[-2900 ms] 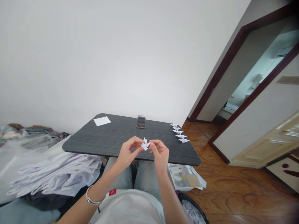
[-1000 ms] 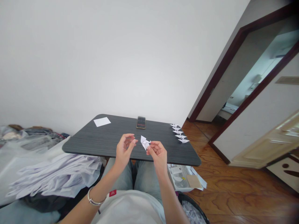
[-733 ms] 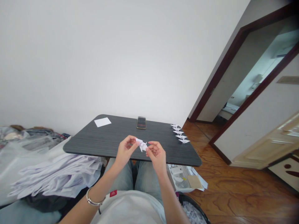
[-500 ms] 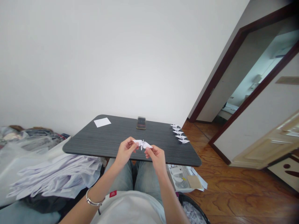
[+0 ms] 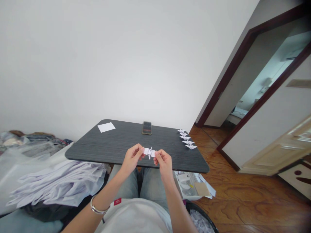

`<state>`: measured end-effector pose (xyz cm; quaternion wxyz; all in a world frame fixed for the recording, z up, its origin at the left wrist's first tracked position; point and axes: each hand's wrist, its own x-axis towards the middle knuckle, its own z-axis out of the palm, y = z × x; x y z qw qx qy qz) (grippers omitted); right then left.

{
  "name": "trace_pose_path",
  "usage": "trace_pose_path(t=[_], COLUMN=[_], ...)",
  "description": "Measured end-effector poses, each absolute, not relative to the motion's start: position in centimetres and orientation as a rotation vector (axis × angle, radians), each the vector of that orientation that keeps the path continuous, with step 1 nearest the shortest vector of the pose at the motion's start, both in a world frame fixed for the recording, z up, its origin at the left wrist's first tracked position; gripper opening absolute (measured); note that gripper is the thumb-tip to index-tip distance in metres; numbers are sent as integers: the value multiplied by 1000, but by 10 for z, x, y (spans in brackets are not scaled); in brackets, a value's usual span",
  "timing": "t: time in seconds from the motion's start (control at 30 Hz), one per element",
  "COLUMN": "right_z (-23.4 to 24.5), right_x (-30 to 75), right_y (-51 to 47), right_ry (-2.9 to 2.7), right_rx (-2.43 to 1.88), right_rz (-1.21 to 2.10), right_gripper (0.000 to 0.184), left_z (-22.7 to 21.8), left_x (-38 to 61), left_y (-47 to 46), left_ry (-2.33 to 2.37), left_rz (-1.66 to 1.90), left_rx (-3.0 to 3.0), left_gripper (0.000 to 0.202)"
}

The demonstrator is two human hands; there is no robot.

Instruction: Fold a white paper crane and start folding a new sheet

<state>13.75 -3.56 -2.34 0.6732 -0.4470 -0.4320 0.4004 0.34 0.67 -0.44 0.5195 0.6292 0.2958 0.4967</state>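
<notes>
Pinching a small folded paper crane by its two outer tips: left hand grip closed on one tip, right hand grip closed on the other. Held in the air over the near edge of the worktop, nearer than the phone, probably for keeping both wings spread and uncrushed. Right of the phone, a row of folded cranes, seemingly parked clear of the hands. Left of the phone, a blank white sheet. No legible writing: phone screen blurred, red tag on the shirt too small to read.
</notes>
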Motion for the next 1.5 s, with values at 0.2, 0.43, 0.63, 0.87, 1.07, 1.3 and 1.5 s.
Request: trace_pose_path(t=[0.2, 0.43, 0.63, 0.87, 1.07, 1.3, 1.5], right_z=[-24, -25, -25, -31, -31, -27, -21], right_x=[135, 135, 135, 140, 143, 135, 134], right_y=[-36, -37, -34, -31, -29, -31, -36], right_ry=[-927, -906, -914, -874, -977, -1029, -1097], right_rx=[-961, -942, -969, -956, -940, -932, -906], right_rz=[916, 922, 940, 991, 986, 958, 1007], right_gripper=[28, 28, 30, 35, 26, 26, 22], left_z=[-4, -3, -5, -11, -19, -19, -19], left_x=[5, 6, 5, 0, -3, -2, 0], left_y=[5, 5, 10, 16, 20, 18, 15], left_ry=[706, 701, 714, 686, 560, 528, 509], left_rz=[1214, 1215, 1144, 1017, 768, 678, 598], left_rx=[1423, 1360, 1302, 1123, 946, 1047, 1145], left_gripper=[27, 28, 28, 23, 13, 16, 20])
